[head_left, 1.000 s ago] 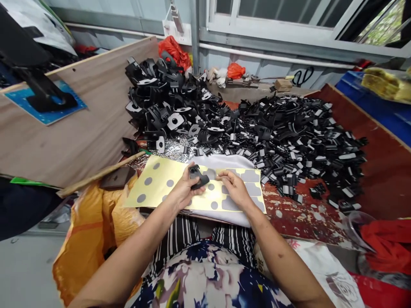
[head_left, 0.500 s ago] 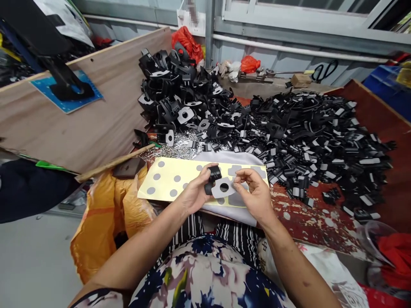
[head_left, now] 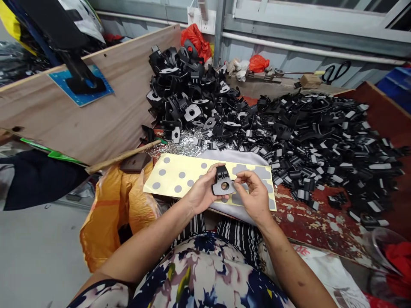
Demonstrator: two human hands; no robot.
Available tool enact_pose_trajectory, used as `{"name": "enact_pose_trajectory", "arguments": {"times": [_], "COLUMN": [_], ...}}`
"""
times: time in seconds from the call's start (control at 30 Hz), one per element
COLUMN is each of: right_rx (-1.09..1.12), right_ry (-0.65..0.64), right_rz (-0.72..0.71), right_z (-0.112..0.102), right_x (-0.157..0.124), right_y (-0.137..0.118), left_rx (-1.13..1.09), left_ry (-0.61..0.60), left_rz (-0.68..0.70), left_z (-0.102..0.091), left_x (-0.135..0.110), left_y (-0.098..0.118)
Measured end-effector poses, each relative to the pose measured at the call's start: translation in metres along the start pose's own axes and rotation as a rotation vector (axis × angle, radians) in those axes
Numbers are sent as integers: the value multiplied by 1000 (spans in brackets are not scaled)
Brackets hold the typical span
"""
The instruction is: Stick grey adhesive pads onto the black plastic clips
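Note:
My left hand (head_left: 203, 191) is closed around a black plastic clip part (head_left: 221, 173), over the yellow sheet. A grey pad (head_left: 218, 188) with a round hole lies against the face of the clip part. With thumb and forefinger, my right hand (head_left: 254, 193) pinches the right edge of that pad. Under both hands, the pale yellow backing sheet (head_left: 170, 185) carries grey round stickers on its left side and larger grey shapes on its right. A light grey cloth-like piece (head_left: 221, 155) shows beneath the sheet.
Black clip parts, some with grey pads, form a big pile (head_left: 289, 124) across the back and right of the red worn table (head_left: 298, 222). A wooden board (head_left: 96, 115) walls the left, near a wooden stick (head_left: 125, 156) and an orange bag (head_left: 105, 218). Scissors (head_left: 335, 72) stand behind.
The grey pad has come down over the face of the black clip part, which has turned in my left hand. My right hand keeps its pinch. The view has shifted slightly left.

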State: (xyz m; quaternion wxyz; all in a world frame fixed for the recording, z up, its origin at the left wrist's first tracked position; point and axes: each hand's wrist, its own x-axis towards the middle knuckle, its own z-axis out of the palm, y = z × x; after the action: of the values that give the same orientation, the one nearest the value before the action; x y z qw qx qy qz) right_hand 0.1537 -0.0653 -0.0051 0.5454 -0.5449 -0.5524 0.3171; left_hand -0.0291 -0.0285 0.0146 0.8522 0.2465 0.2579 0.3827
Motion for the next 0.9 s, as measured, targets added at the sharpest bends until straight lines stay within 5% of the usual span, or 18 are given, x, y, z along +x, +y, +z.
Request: {"name": "enact_pose_trajectory", "arguments": {"times": [0.47,0.77,0.9], "right_rx": [-63,-406,-454], "right_ry": [-8,-66,-102], "right_rz": [-30,-329,-321], "right_z": [4,7,9], "right_x": [1,-4,-10], "right_y": [0,-11,-14], "left_rx": [-30,208,222], "left_ry": [-6,31,29], "left_rz": [-7,96,121], "left_z": [-1,0,-4], "left_x": [-1,-6,-7], "left_y": [0,-11,-20]}}
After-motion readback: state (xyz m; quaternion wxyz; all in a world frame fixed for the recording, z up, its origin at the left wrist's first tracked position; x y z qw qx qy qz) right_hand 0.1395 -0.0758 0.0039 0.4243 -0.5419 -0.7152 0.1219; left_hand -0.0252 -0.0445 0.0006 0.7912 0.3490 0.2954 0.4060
